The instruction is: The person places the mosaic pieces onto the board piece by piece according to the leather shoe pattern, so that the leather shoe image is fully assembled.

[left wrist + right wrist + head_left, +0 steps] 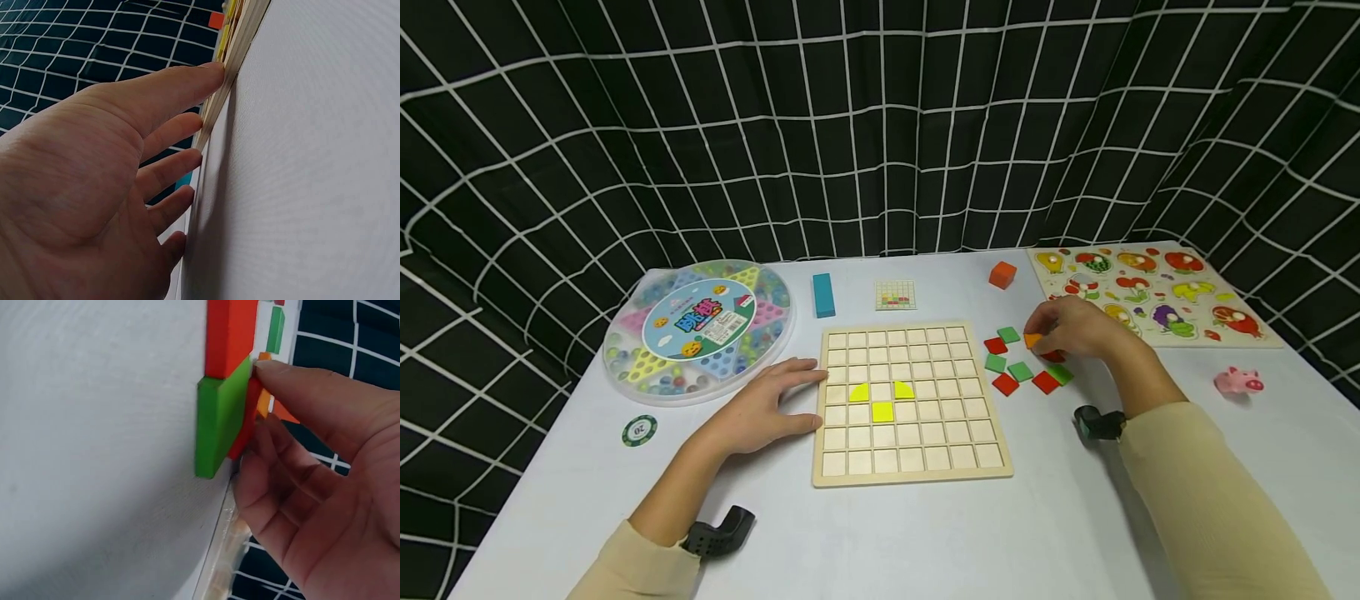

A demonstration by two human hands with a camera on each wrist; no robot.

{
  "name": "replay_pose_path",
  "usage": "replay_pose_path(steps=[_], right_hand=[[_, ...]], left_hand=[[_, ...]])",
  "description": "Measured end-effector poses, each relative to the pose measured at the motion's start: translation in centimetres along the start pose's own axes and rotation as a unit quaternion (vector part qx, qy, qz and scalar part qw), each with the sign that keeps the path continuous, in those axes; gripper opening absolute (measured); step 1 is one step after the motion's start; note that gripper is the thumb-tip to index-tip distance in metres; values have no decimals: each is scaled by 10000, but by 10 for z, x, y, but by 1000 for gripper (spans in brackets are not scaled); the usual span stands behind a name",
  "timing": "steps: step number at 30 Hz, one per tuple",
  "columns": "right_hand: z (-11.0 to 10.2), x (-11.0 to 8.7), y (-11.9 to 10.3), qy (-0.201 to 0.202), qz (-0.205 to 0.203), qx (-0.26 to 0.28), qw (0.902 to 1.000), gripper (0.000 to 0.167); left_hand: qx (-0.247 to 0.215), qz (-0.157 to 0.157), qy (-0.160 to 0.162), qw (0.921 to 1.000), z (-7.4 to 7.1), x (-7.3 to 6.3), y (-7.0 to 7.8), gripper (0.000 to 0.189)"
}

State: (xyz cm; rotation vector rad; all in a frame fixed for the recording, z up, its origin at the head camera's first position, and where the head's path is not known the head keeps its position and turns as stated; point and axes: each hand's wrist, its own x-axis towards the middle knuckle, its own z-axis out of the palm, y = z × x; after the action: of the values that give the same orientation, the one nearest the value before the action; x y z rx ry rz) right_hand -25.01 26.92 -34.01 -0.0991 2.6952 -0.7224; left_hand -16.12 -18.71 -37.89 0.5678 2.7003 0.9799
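My left hand (765,408) lies at the left side of a wooden grid board (917,481), its relaxed fingertips and thumb touching the frame. In the left wrist view the thumb and fingers reach along that edge (215,109). Set in the grid are a yellow square tile (883,412) and two yellow quarter-round tiles, one of them a left quarter-round (859,392). Right of the board, my right hand (1075,325) pinches an orange tile (264,403) between thumb and curled fingers. Just under it are a red tile (245,419) and a green tile (222,419).
Several loose red and green tiles, including a green one (1020,372), lie right of the board. Behind are a blue block (823,296), a pattern card (895,295) and an orange cube (1002,275). A marble game (617,333), poker chip (639,431), fruit puzzle (1157,329) and toy pig (1237,381) flank it.
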Motion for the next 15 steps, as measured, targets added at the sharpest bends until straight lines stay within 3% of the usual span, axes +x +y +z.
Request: replay_pose_path(steps=[6, 15], right_hand=[[1, 2, 0, 45, 6, -5, 10000, 28], [0, -5, -3, 249, -169, 558, 9980, 21]], left_hand=[[-60, 8, -17, 10000, 0, 0, 0, 63], [-96, -45, -7, 9999, 0, 0, 0, 63]])
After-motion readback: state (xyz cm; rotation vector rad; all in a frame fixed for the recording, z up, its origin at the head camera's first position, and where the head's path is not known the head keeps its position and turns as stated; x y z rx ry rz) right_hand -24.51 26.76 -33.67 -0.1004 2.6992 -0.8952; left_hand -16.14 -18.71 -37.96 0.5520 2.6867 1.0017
